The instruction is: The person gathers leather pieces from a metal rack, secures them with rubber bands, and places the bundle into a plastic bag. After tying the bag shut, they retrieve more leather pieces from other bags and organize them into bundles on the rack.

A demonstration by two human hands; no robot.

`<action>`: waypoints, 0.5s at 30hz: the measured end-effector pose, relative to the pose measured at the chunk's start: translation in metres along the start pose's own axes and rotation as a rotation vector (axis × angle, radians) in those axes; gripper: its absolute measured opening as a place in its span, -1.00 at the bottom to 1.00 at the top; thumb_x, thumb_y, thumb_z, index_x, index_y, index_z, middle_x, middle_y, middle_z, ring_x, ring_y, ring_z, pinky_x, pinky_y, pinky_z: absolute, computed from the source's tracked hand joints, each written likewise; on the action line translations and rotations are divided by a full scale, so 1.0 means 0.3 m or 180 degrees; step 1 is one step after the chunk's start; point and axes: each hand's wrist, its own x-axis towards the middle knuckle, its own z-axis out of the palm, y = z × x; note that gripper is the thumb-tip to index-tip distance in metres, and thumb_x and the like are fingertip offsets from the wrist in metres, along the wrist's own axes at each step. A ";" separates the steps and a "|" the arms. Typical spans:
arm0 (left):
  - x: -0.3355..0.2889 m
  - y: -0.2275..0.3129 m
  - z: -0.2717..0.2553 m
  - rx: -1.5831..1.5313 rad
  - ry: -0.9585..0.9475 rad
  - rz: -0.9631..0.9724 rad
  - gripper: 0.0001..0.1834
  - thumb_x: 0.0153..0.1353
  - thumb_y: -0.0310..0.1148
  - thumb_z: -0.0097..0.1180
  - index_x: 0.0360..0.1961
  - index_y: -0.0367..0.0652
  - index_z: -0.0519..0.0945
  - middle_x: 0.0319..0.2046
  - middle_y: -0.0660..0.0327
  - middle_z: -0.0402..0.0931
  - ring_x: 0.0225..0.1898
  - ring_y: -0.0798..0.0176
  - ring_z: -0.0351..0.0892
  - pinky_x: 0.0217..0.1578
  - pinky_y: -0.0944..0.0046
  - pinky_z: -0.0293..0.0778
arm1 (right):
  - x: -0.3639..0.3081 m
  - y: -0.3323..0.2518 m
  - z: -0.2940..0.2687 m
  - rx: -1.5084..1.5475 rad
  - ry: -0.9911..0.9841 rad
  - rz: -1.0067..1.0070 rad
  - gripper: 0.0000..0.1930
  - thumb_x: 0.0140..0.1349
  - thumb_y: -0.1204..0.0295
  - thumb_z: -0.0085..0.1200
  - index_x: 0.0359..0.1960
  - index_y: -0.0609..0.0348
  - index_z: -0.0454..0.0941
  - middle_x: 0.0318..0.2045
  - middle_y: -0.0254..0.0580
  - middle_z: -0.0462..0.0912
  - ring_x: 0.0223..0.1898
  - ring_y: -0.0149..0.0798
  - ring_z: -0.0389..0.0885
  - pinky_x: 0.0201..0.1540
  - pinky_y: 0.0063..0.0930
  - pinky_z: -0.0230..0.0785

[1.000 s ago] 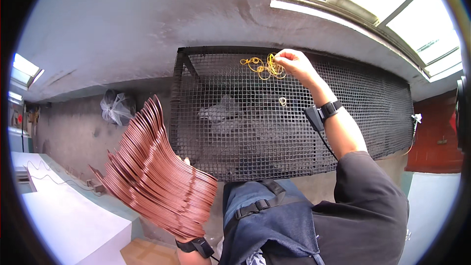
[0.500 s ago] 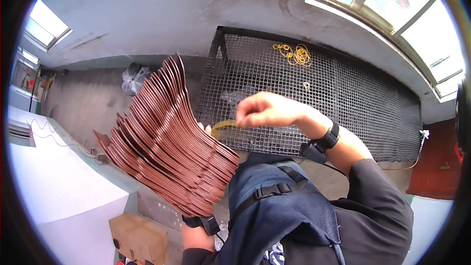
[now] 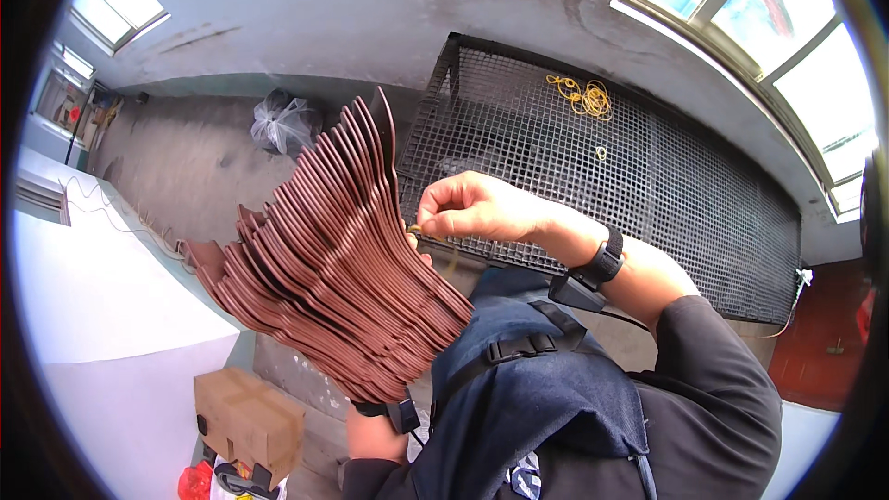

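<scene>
A thick stack of brown, wavy-edged flat strips [image 3: 338, 259] stands on edge, fanned wider at its upper left end. My left hand [image 3: 413, 241] grips it from beneath; most of that hand is hidden by the stack, with only fingertips showing at its right side. Beside those fingertips, my right hand [image 3: 477, 208] has thumb and forefinger pinched on a thin yellow rubber band [image 3: 416, 229]. Part of the band hangs blurred below the fingers. I cannot tell whether the band goes round the stack.
A black mesh-topped table [image 3: 556, 167] stands ahead, with a heap of yellow rubber bands [image 3: 591, 100] and a single loose band [image 3: 601, 154] on it. A clear plastic bag [image 3: 282, 120] lies on the floor beyond the stack. A cardboard box [image 3: 248, 417] is at lower left.
My right hand has come left and closer to the stack's edge, and the stretched yellow band now hangs slacker. The stack sits a little farther right in view.
</scene>
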 end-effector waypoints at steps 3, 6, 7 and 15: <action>0.004 0.001 -0.002 -0.0002 -0.0003 0.0012 0.05 0.17 0.44 -0.09 0.47 -0.11 0.09 0.43 0.07 0.09 0.39 -0.02 0.17 0.37 -0.08 0.18 | 0.025 0.047 -0.010 0.0800 0.0122 -0.0062 -0.90 0.27 0.42 0.06 -0.28 0.17 0.57 -0.39 -0.41 0.58 -0.34 -0.50 0.52 -0.21 -0.55 0.40; 0.015 0.000 -0.006 0.0001 -0.0004 0.0035 0.05 0.17 0.44 -0.09 0.47 -0.11 0.09 0.43 0.07 0.10 0.38 -0.02 0.17 0.36 -0.08 0.18 | 0.042 0.074 -0.003 0.2733 0.0236 -0.0335 -0.85 0.34 0.38 -0.05 -0.23 0.14 0.54 -0.32 -0.26 0.59 -0.28 -0.28 0.58 -0.13 -0.38 0.43; 0.019 0.001 -0.009 0.0003 -0.0001 0.0050 0.05 0.17 0.44 -0.09 0.47 -0.11 0.09 0.43 0.07 0.10 0.38 -0.02 0.17 0.36 -0.08 0.19 | 0.042 0.061 0.013 0.3032 0.0188 -0.0485 -0.82 0.35 0.33 -0.08 -0.22 0.13 0.52 -0.37 -0.33 0.53 -0.35 -0.30 0.53 -0.14 -0.36 0.42; 0.098 0.005 -0.015 0.0001 -0.0046 0.0170 0.05 0.17 0.44 -0.08 0.46 -0.11 0.10 0.42 0.08 0.11 0.38 -0.01 0.18 0.35 -0.08 0.20 | 0.005 0.076 0.037 0.2238 -0.0210 -0.0487 -0.61 0.28 0.21 0.08 -0.03 0.29 0.54 -0.50 -0.47 0.32 -0.52 -0.52 0.18 -0.40 -0.55 0.14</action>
